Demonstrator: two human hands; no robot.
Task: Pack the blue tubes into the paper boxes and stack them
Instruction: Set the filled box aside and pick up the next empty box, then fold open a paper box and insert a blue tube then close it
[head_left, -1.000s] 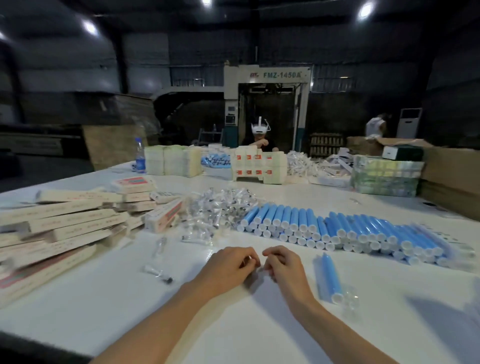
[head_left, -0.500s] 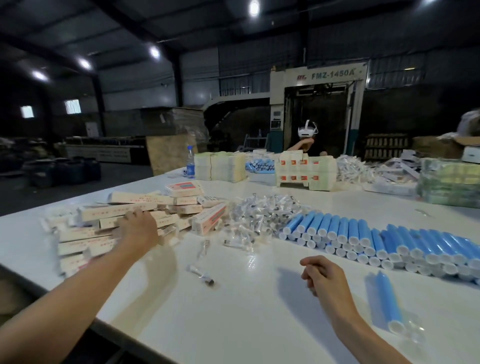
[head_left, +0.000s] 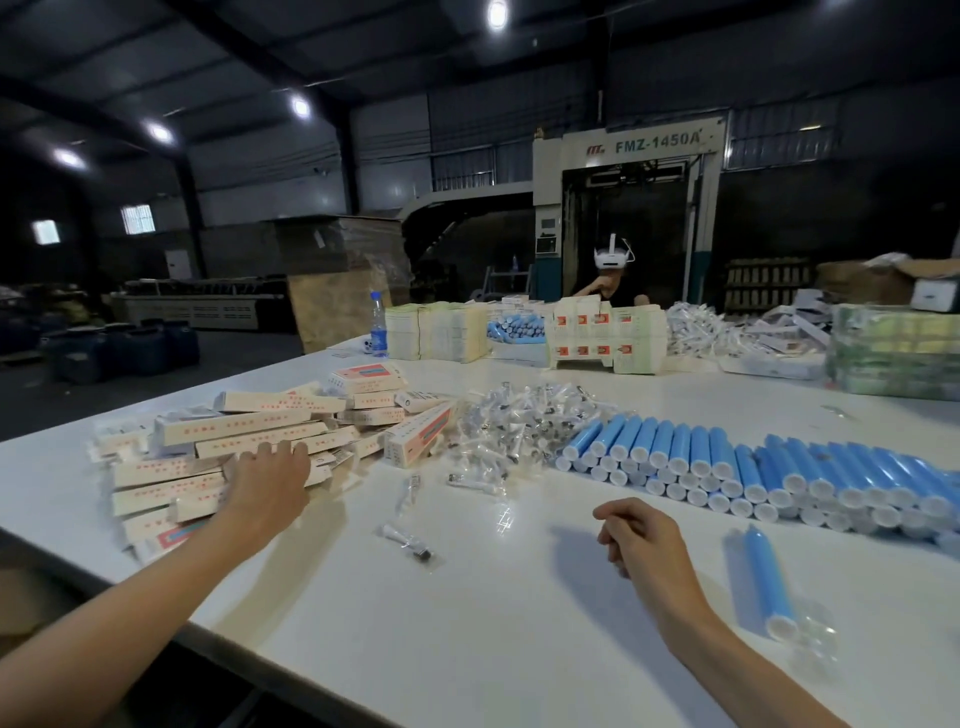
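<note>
In the head view, a white table (head_left: 467, 634) is seen from above and in front. On its left part a loose pile of long paper boxes (head_left: 244, 431) with red print is lying, the boxes pointing in different directions. The left hand (head_left: 270, 483) is stretched out to this pile and is laid on top of the near boxes; its fingers (head_left: 291, 451) are spread and almost straight, so the hand is open and no box is gripped.

The right hand (head_left: 644, 540) is held low over the middle of the table, apart from all things. Its fingers are curled toward the palm; the palm side is hidden, so it cannot be told if something small is held there.

The blue tubes (head_left: 779, 467) with white caps are stacked in a long row on the right part of the table, the caps turned to the viewer. 1 single blue tube (head_left: 769, 577) is lying alone near the right hand, on its right side, with a clear plastic piece (head_left: 815, 639) at its cap end.

Between the boxes and the row of tubes a heap of small clear packets (head_left: 524, 421) is found, and 2 loose packets (head_left: 408, 540) (head_left: 470, 480) are lying closer to the viewer.

At the far edge of the table a water bottle (head_left: 379, 325), stacks of pale sheets (head_left: 441, 332) and stacked boxes (head_left: 605, 338) are placed. Behind them another person with a white headset (head_left: 613, 257) is seated, in front of a machine (head_left: 657, 143) marked FMZ-1450A
</note>
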